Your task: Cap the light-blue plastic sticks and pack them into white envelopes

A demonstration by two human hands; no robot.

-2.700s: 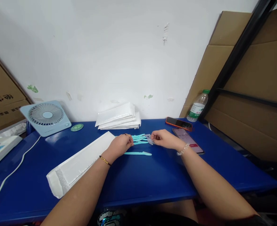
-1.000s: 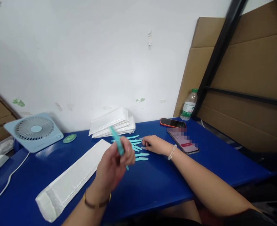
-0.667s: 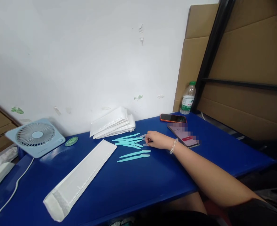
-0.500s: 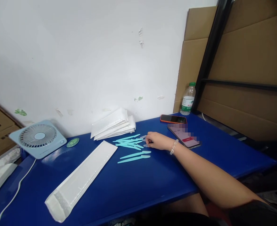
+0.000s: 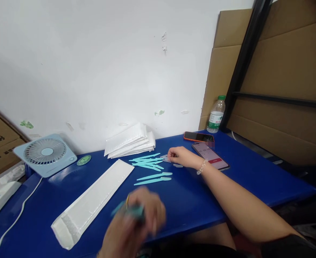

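Note:
My left hand (image 5: 144, 211) is smeared by motion above the front of the table, its fingers curled around a blurred teal eyebrow razor (image 5: 135, 212). Farther back, my right hand (image 5: 180, 156) pinches a clear plastic blade cap (image 5: 166, 158) close to the tabletop. Another clear cap (image 5: 178, 166) lies just below that hand. To its left is a loose heap of turquoise eyebrow razors (image 5: 147, 163). Two more razors (image 5: 154, 178) lie side by side in front of the heap.
A long white padded envelope (image 5: 95, 200) lies left of the razors, with a stack of similar envelopes (image 5: 128, 143) by the wall. A blue fan (image 5: 47, 154) stands at left. Two phones, one orange-edged (image 5: 198, 137), one lit (image 5: 214, 159), and a water bottle (image 5: 216, 116) are at right.
My left hand has come into view from below with a teal razor. My right hand has shifted slightly up and right, and a clear cap now shows beneath it.

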